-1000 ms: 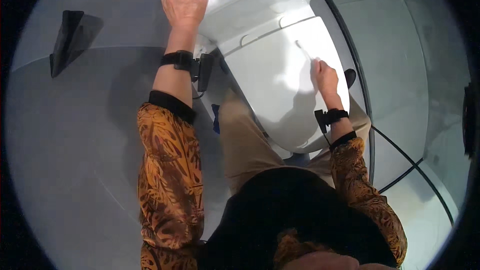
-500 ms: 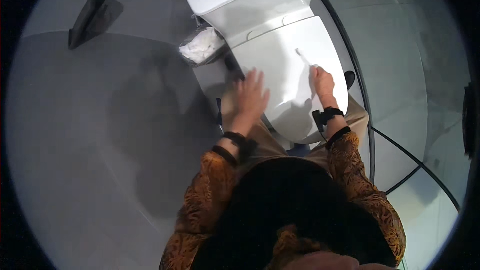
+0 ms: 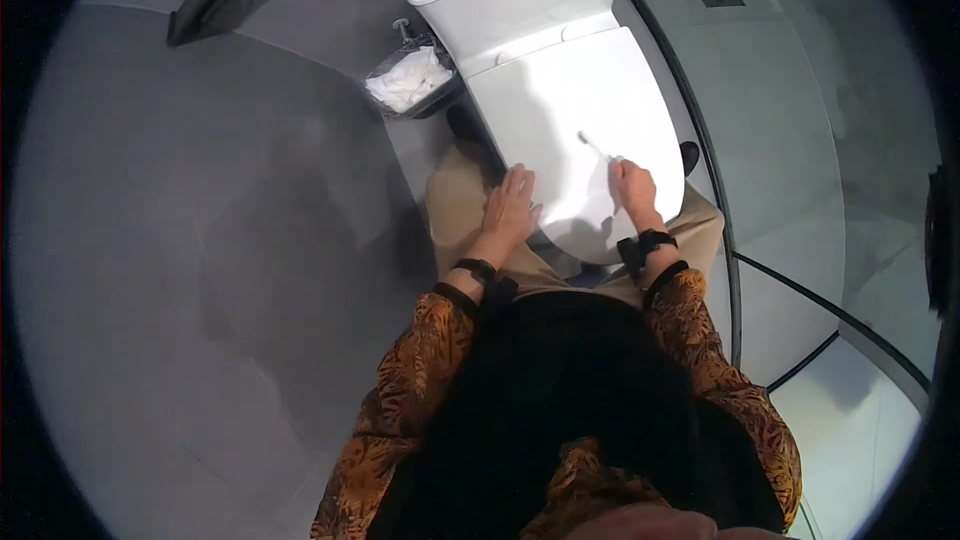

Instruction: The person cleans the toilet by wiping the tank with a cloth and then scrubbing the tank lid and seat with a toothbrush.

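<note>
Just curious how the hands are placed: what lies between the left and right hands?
Between the left hand and the right hand, the head view shows just a stretch of white toilet lid, with no object on it.

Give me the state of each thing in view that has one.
Toilet lid: shut
Left hand: open, fingers at the toilet lid's left edge
Right hand: closed around the small white brush
Small white brush: head pointing up-left in the picture; contact with the lid unclear
Bin: open, lined, holding crumpled white paper
</note>
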Motion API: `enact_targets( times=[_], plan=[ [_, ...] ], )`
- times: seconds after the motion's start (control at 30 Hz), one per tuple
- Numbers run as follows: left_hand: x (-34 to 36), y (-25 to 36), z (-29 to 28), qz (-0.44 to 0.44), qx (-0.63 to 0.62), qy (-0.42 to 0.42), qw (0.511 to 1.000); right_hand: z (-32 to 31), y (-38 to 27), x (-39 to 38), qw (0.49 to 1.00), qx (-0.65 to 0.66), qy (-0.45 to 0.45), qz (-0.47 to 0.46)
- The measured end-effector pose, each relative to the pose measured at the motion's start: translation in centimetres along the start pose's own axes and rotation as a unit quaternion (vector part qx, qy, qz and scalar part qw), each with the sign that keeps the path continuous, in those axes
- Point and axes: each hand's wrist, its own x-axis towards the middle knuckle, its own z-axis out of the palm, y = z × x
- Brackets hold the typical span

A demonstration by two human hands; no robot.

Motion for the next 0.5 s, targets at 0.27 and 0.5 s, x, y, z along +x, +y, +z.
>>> enact_targets(
  times=[0.27,0.5],
  plan=[
    [-0.1,0.3,0.0,0.035,0.021,-0.008,0.999,-0.4,0.4,-1.4,0.992,-0.080,-0.028,-0.091],
    [-0.8,-0.9,1.5,0.082,-0.004,0.059,0.995,1.5,-1.7,-3.8,0.993,-0.052,-0.057,-0.087]
  ],
)
